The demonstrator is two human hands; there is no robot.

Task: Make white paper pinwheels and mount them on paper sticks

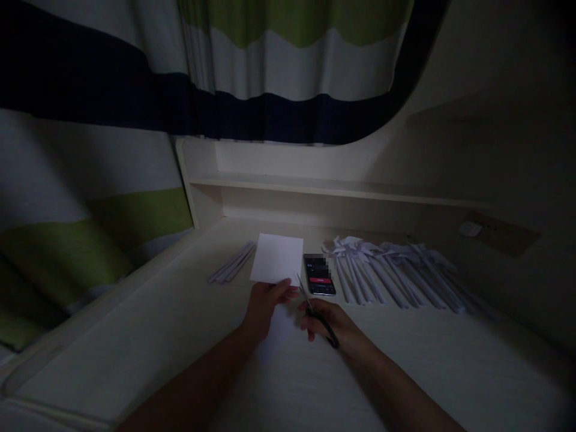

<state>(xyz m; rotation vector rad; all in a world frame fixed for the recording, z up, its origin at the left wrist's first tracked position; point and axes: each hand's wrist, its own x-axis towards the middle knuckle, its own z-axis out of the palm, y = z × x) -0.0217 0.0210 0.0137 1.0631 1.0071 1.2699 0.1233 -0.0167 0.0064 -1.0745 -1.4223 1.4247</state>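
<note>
A square white sheet of paper is pinched at its lower right edge by my left hand, thumb on top. My right hand is closed around black-handled scissors. Their narrow metal blades point up and left, close to the paper's lower right corner; whether they touch it I cannot tell. Just right of the sheet lies a smartphone with a lit dark screen and a red bar. To the paper's left rest several thin rolled paper sticks.
Rows of rolled paper sticks with folded paper tops lie right of the phone. Behind the pale desk runs a low shelf. Striped curtains hang at the back and left. A brown envelope-like piece is at the right wall.
</note>
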